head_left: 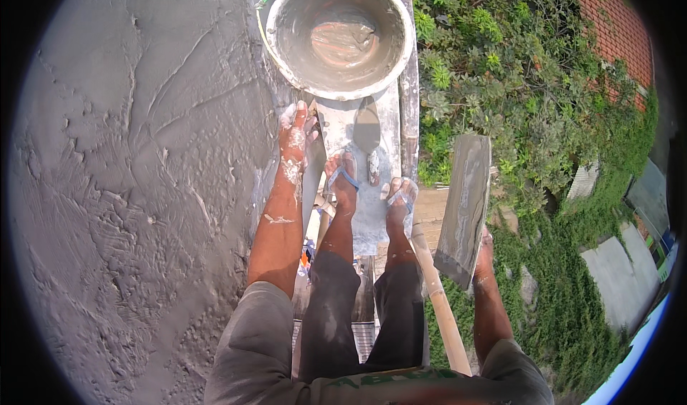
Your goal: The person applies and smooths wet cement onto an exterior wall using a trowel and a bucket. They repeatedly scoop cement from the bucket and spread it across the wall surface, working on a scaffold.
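A grey, mortar-coated wall (143, 190) fills the left side. Close beside it is my left hand (299, 124), splashed with white, its thumb up and its fingers curled. A narrow grey flat edge (312, 179) runs alongside the fingers; whether they grip it I cannot make out. My right hand (484, 256), mostly hidden behind it, holds a long rectangular plastering float (464, 208) out to the right. Wet grey mortar smears the float's face. Ahead stands a round bucket (340, 36) with mortar on its inner walls. A pointed trowel (368, 126) lies between the bucket and my feet.
My feet in blue flip-flops stand on a narrow pale plank (372, 219) high above the ground. Bamboo poles (436, 283) run along its right side. Beyond the plank's edge are green shrubs (494, 69), a red tiled roof (615, 40) and grey roof sheets (622, 272) far below.
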Tool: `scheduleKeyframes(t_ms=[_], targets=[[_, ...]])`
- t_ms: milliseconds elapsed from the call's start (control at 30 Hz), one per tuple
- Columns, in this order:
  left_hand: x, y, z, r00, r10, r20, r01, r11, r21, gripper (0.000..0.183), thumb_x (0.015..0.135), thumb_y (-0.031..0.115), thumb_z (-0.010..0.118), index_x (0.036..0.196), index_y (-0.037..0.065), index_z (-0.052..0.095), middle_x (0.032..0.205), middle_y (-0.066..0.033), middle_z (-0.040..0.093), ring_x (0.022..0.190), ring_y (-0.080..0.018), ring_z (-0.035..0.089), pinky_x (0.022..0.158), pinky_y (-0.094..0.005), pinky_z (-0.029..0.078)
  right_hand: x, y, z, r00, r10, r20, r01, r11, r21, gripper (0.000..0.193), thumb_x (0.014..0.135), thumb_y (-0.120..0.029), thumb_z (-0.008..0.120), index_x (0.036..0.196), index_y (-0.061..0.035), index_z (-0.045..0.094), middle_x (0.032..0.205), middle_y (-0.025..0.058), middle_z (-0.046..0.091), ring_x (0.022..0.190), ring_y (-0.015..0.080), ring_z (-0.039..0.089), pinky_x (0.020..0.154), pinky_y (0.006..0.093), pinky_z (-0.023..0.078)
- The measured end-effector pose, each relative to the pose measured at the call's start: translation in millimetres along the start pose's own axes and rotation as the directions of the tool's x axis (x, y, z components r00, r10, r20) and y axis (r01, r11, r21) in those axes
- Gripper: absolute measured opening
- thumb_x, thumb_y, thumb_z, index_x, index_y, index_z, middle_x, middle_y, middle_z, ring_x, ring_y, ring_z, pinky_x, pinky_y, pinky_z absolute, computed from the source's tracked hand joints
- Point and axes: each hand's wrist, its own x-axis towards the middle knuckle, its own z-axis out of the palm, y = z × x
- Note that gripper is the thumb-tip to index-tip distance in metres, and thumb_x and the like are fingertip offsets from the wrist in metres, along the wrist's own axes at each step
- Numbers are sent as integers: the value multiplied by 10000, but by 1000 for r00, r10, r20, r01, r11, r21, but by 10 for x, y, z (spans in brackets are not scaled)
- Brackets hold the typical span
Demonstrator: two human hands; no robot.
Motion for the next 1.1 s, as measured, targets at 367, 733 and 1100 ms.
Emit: scheduleKeyframes(t_ms=[367,733,1100], targets=[[367,1026,795,930,365,38,-367,924,106,479,738,66,701,1192,30,552,1054,-93,645,938,-202,610,826,-318,475,-758,-556,386,967,-165,-195,-27,692,-722,483,893,-365,604,1181,20,562,992,242,639,925,319,614,830,382,459],[-2034,2459,862,794,563,229,-590,622,515,527,705,73,707,1220,44,601,1152,-76,635,1040,-166,588,925,-285,424,-1750,-2108,-8,687,-652,320,371,-64,-927,287,837,-160,604,1070,3,566,919,260,636,845,435,614,720,470,506],[-4087,3348,775,562,662,495,-825,415,383,518,659,215,751,1164,149,652,1085,-78,662,980,-201,629,866,-307,461,-3222,-3401,384,563,-724,398,371,-208,-905,279,828,-161,563,1032,20,504,884,265,642,842,431,627,765,501,495]])
